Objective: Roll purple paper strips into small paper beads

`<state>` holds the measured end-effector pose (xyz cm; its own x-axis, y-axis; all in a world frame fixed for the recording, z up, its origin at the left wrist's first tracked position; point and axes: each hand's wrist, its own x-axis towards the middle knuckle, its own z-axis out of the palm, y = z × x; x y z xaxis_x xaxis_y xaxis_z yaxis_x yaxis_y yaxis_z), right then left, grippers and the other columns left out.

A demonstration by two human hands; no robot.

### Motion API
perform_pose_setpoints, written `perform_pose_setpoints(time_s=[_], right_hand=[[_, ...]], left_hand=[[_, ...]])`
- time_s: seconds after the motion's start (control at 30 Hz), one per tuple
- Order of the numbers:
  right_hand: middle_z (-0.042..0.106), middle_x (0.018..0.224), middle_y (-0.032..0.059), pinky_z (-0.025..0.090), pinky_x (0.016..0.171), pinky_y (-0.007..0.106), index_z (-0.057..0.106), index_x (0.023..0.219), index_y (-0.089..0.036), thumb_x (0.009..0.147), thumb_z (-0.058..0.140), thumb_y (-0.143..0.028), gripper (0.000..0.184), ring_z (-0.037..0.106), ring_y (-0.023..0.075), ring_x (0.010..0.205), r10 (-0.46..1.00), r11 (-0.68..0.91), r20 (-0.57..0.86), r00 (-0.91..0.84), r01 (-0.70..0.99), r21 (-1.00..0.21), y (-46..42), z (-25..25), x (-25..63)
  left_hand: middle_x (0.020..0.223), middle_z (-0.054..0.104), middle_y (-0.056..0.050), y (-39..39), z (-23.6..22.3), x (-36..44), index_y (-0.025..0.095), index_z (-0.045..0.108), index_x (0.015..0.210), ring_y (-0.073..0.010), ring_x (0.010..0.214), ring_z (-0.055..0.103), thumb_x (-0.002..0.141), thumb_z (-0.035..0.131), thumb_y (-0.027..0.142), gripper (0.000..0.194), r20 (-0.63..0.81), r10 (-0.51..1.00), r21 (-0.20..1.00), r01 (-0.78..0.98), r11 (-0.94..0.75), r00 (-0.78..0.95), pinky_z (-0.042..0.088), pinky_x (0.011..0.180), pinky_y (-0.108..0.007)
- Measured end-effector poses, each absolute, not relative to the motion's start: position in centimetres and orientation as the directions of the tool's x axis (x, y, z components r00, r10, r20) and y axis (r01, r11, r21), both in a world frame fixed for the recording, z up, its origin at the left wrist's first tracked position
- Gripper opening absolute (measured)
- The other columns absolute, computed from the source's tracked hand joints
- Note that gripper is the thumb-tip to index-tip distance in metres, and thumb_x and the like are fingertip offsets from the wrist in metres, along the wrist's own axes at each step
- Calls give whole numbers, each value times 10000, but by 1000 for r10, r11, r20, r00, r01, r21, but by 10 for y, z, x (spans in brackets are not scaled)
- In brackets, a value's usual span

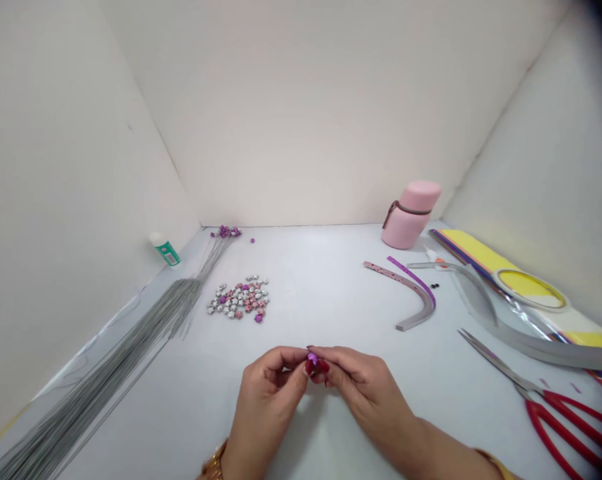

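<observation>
As the left hand (265, 407) and right hand (368, 397) were held narrowly together, their fingertips pinched a small glossy purple foil bead (312, 360) above the white counter (321, 293). The bead lay centred between both hands, neither clearly nearer; its long axis could not be determined.

The left hand (267, 393) and right hand (365, 390) meet at centre, both curled into tight pinches.

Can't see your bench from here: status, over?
Left hand and right hand both pinching a shiny purple piece in the fingers. Pile of shiny pieces ahead, red-handled scissors to the right; neither touching the hands.
</observation>
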<state>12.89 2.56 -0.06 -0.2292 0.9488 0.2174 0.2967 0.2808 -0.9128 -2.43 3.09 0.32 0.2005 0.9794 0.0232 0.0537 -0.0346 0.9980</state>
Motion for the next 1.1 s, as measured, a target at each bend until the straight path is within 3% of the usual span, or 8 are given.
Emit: perform_pose_setpoints(time_s=[0.1, 0.27, 0.43, 0.67, 0.9, 1.1], right_hand=[[657, 719, 28, 495, 619, 233, 644, 961, -180, 837, 466, -172, 217, 614, 140, 660, 949, 288, 229, -215, 308, -907, 25, 0, 130], [666, 717, 31, 493, 614, 228, 649, 922, -168, 825, 487, -178, 189, 620, 141, 652, 959, 268, 221, -175, 329, -905, 24, -2, 130], [662, 719, 38, 501, 630, 234, 645, 912, -159, 829, 476, -187, 191, 627, 147, 673, 955, 286, 239, -177, 330, -900, 23, -1, 129], [674, 788, 43, 504, 673, 229, 631, 939, -156, 819, 476, -153, 196, 631, 144, 721, 944, 302, 236, -230, 316, -900, 23, 1, 129], [670, 778, 31, 495, 677, 235, 634, 906, -178, 807, 474, -116, 198, 625, 146, 734, 944, 302, 230, -237, 342, -890, 24, 3, 128], [660, 767, 30, 486, 648, 246, 616, 950, -200, 800, 441, -80, 260, 617, 148, 703, 900, 435, 361, -245, 428, -792, 20, -1, 125]], left_hand=[[801, 700, -40, 31, 1, -24, 156, 653, 851, -155, 751, 641, 784, 553, 213, 133, 25, 975, 999, 30, -33, 219, 512, 713, -236], [787, 703, -39, 27, -3, -23, 165, 669, 842, -151, 732, 650, 776, 561, 207, 134, 77, 987, 979, 177, -102, 141, 517, 674, -209], [824, 689, -50, 23, -1, -23, 157, 649, 891, -143, 737, 650, 770, 544, 149, 161, 232, 958, 927, 260, -270, 168, 530, 669, -204], [714, 682, -38, 25, 3, -24, 141, 650, 809, -125, 630, 639, 715, 569, 77, 140, 465, 870, 773, 404, -488, 162, 529, 593, -185], [665, 665, -26, 25, 4, -21, 146, 640, 724, -128, 602, 630, 694, 570, 77, 103, 431, 892, 794, 413, -446, 133, 529, 573, -199], [648, 669, -20, 24, 1, -17, 153, 623, 669, -134, 588, 631, 657, 581, 71, 93, 502, 863, 762, 445, -471, 54, 527, 585, -211]])
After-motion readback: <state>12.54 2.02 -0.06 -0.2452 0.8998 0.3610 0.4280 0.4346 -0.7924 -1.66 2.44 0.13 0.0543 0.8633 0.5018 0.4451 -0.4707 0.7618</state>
